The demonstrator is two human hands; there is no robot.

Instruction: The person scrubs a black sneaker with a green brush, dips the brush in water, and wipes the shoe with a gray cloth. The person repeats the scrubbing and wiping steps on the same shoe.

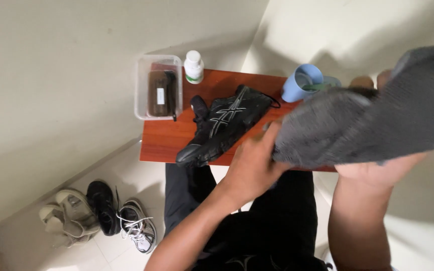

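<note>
Above the table (pixel 172 143), both hands (pixel 254 168) grip a fuzzy grey cloth (pixel 372 120).

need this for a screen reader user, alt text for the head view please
Both hands, left hand and right hand, hold a grey fuzzy cloth above a black sneaker with grey stripes lying on a small red-brown wooden table. A clear plastic box, white bottle and blue cup stand behind.

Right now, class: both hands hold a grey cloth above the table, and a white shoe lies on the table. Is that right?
Not quite. The shoe on the table is black, as the head view shows. Both the left hand and the right hand do hold the grey cloth.
</note>
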